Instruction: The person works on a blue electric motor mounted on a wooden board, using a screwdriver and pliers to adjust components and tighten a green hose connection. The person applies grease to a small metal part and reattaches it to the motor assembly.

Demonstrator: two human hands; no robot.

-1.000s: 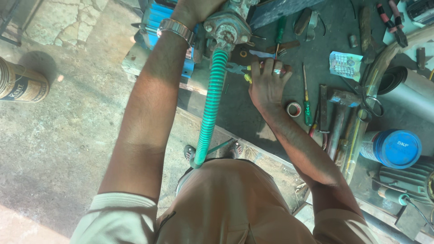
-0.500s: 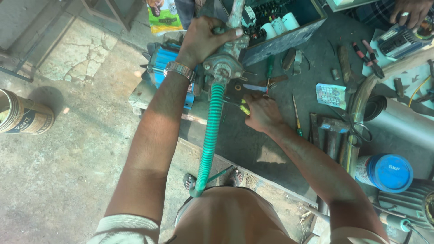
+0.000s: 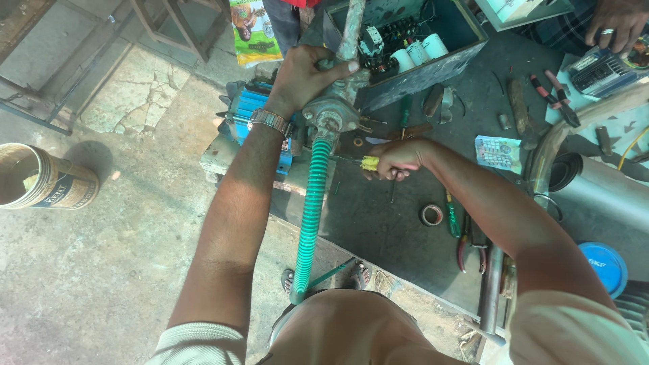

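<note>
Your left hand point(image 3: 304, 78) wraps its fingers tight around the top of the grey metal pump fitting point(image 3: 331, 115), thumb pressed along its upper edge. Your right hand point(image 3: 399, 160) is clenched on one yellow-handled screwdriver point(image 3: 368, 163), its tip pointing toward the one green ribbed hose point(image 3: 312, 209), just below where the hose meets the fitting. The hose runs down from the fitting toward your body.

Around them lie one roll of tape point(image 3: 431, 215), one blue round lid point(image 3: 604, 265) at the right, and one tin can point(image 3: 44, 177) on the floor at the left. Another person's hand point(image 3: 615, 23) rests at the upper right.

Half a second ago your right hand sat close beside the fitting; it now sits lower and further right, with the screwdriver's yellow handle showing plainly.
</note>
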